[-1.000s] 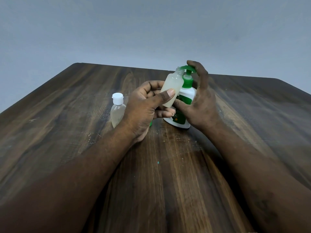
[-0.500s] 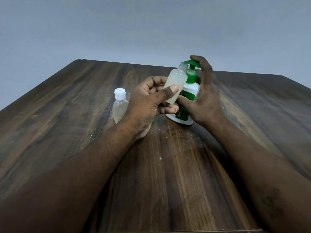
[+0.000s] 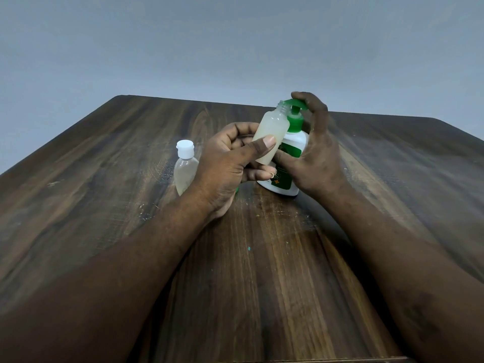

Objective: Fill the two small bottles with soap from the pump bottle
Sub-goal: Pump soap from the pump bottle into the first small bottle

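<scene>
Left hand [image 3: 225,163]: thumb and fingers clamped around an uncapped small bottle [image 3: 271,129], held tilted off the table [image 3: 104,205], its mouth just beside the green spout [image 3: 294,102]. Right hand [image 3: 314,158]: wrapped around the pump bottle [image 3: 294,142], which stands on the table, with one finger resting on the spout. A white-capped small bottle [image 3: 185,166] stands upright beside the left wrist.

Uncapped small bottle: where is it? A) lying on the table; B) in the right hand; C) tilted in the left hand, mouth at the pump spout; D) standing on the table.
C: the left hand grips the uncapped small bottle, tilted, its open mouth at the pump bottle's green spout.
</scene>
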